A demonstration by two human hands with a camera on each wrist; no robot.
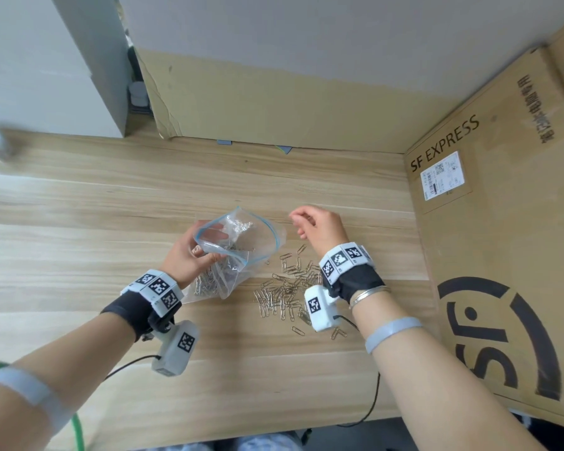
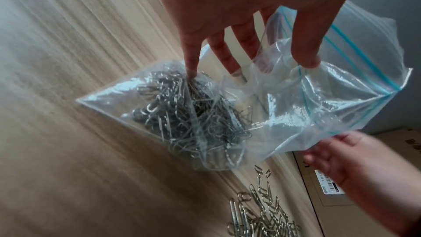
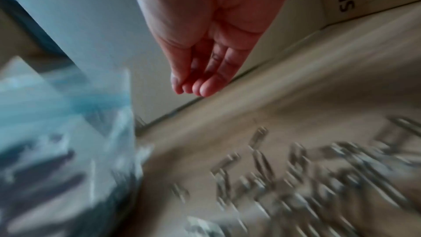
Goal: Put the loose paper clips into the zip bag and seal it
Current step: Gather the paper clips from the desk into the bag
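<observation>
Left hand (image 1: 189, 252) grips the zip bag (image 1: 238, 245) near its blue-striped mouth, thumb against the film, fingers spread behind it. Mouth gapes open; bag's lower corner rests on the wooden table (image 1: 79, 222). Tangle of clips already inside. Just right of the bag: loose paper clips (image 1: 287, 291) scattered on the table. Right hand (image 1: 319, 224) raised above them, beside the mouth, fingers loosely curled; nothing seen in it. Far right: cardboard box (image 1: 502, 222), printed "SF EXPRESS".
</observation>
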